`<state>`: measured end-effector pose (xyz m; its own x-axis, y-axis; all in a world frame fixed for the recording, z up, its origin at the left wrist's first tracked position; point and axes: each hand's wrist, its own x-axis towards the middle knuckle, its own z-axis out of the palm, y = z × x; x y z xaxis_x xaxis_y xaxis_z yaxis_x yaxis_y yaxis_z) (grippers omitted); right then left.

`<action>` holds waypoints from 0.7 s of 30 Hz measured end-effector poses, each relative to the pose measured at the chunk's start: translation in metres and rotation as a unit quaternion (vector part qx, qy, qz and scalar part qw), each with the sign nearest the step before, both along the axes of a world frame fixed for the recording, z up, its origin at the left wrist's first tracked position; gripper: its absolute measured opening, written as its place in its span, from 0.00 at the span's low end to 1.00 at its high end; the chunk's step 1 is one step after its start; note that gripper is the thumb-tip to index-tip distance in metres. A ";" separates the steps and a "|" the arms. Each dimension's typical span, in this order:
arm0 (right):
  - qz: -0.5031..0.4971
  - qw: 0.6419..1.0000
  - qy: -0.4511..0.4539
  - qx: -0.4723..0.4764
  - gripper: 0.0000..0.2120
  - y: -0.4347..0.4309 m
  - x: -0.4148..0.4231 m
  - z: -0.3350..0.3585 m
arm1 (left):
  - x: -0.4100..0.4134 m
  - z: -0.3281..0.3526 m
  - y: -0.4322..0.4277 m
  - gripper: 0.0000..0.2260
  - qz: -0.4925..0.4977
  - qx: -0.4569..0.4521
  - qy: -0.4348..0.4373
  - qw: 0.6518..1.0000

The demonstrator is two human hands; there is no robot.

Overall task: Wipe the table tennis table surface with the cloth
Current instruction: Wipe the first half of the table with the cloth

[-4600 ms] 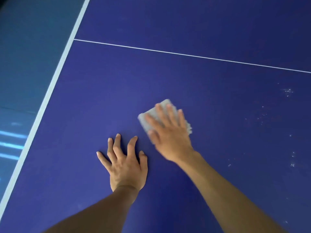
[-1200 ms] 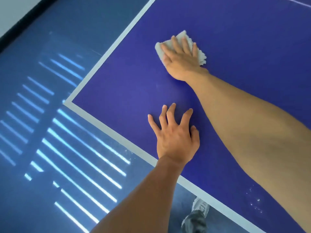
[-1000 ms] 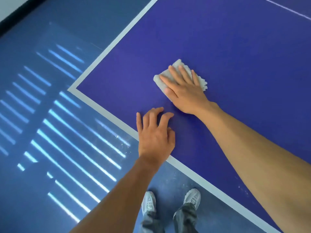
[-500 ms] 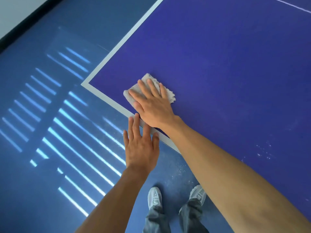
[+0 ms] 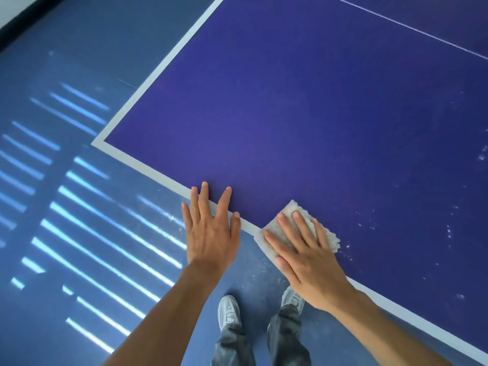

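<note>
Two hands at the table's white edge line (image 5: 148,167) | right hand (image 5: 306,254) flat, pressed on the cloth (image 5: 285,220) overhanging it | left hand (image 5: 211,228) open, empty | risk: cloth slipping off (unpinched); white specks (image 5: 369,220) inboard missed.

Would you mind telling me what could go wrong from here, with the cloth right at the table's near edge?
1. The cloth overhangs the table edge under a flat right hand; with no grip on it, it could slip off.
2. White specks lie to the right; this stroke would likely miss them.
3. Debris pushed over the edge lands on the floor by the shoes.
</note>
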<state>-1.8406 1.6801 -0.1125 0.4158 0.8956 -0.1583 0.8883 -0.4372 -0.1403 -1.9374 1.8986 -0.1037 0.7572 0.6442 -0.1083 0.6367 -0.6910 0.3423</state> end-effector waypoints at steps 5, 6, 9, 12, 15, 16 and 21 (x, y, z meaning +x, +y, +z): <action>-0.065 0.997 -0.002 -0.036 0.26 -0.055 0.074 0.006 | 0.017 -0.005 -0.030 0.23 -0.092 0.033 -0.010 0.995; -0.153 0.987 0.003 -0.044 0.27 -0.063 0.091 0.008 | 0.021 -0.006 -0.038 0.24 -0.112 0.036 -0.009 0.993; -0.389 0.919 0.036 -0.045 0.34 -0.062 0.117 0.013 | 0.031 -0.012 -0.061 0.25 -0.151 0.046 0.002 0.987; -0.360 0.932 0.031 -0.039 0.30 -0.040 0.082 0.014 | 0.031 -0.017 -0.069 0.25 -0.149 0.058 0.012 0.987; -0.153 0.987 0.022 -0.035 0.27 -0.045 0.033 0.010 | 0.029 -0.017 -0.066 0.26 -0.157 0.061 0.010 0.986; -0.099 0.994 0.023 -0.040 0.26 -0.055 0.030 0.010 | 0.029 -0.017 -0.066 0.26 -0.159 0.061 0.010 0.985; -0.168 0.983 0.016 -0.067 0.27 -0.110 0.086 0.013 | 0.032 -0.018 -0.069 0.26 -0.153 0.060 0.008 0.986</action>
<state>-1.7547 1.5706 -0.0996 0.6780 0.6781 -0.2837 0.6863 -0.7222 -0.0862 -1.9058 1.8299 -0.1220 0.9169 0.3948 -0.0589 0.3969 -0.8865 0.2378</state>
